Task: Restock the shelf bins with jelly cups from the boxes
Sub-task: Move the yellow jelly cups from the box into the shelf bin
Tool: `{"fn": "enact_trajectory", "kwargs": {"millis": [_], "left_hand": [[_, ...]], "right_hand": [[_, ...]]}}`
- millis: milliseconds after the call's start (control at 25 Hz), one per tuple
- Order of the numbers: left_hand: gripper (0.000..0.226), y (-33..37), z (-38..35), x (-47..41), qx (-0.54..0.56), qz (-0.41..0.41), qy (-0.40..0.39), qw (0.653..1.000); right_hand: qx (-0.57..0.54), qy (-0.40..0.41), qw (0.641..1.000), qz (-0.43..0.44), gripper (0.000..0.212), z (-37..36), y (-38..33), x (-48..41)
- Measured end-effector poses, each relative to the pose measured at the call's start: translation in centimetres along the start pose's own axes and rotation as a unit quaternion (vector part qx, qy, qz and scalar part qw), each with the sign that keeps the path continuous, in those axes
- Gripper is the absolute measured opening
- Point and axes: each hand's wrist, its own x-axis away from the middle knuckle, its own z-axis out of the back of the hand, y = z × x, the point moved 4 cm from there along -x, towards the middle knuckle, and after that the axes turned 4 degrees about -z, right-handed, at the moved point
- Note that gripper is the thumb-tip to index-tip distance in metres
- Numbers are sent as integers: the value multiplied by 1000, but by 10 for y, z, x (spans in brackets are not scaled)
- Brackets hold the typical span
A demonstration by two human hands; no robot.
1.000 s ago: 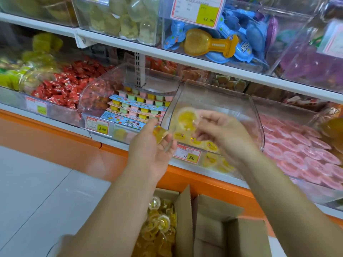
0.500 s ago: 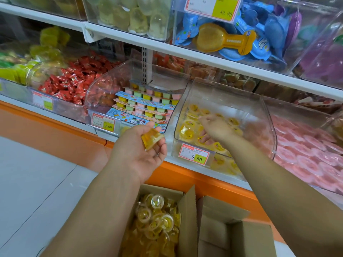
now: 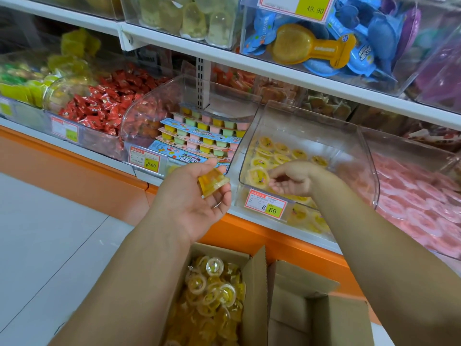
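One jelly cup (image 3: 212, 183) in palm-up left hand (image 3: 193, 197); right hand (image 3: 293, 180) loosely curled

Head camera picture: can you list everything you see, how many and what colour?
clear bin: one, see-through, lower shelf, centre
binned jelly cups: many, yellow, in the clear bin
price tag: one, red and yellow, reads 6.60, on the clear bin's front
left cardboard box: one, brown, open, below the shelf
boxed jelly cups: many, yellow, in the left cardboard box
right cardboard box: one, brown, open, beside the left one
wrapped candies: many, red, bin at left
jelly trays: a stack, pink, green, yellow, next bin
pink jelly cups: many, bin at right
spoon-shaped packs: several, blue, one orange, upper shelf
held jelly cup: one, yellow
left hand: holds the held jelly cup
right hand: in the clear bin, fingers loosely curled
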Motion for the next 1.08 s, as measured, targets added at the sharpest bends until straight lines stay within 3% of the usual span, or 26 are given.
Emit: {"fn": "enact_trajectory", "kwargs": {"millis": [160,400,480,560,600,720,800,960,1080], "left_hand": [[18,-1,-2,2,-4,0,-4,1000],[19,-5,-5,3,-23,19,-30,999],[21,-7,-6,4,-35,22,-41,998],[22,-9,-8,5,-36,26,-52,998],[22,-10,-9,5,-33,30,-58,997],[25,-15,-16,6,-22,44,-87,995],[31,-18,-20,6,-42,42,-93,994],[44,-22,-24,11,-146,50,-102,983],[45,-14,-19,10,-156,38,-90,983]], "right_hand": [[144,-6,989,4,10,-5,5,2],[173,8,985,26,24,-13,10,9],[202,69,974,75,25,-9,1,22],[202,97,956,190,15,-10,-14,48],[200,54,946,250,7,-14,-20,66],[227,-164,901,332,33,-35,-18,115],[232,-204,890,335,37,-39,-13,128],[165,-130,912,352,23,-28,-10,123],[165,33,933,319,13,10,-13,87]]}}
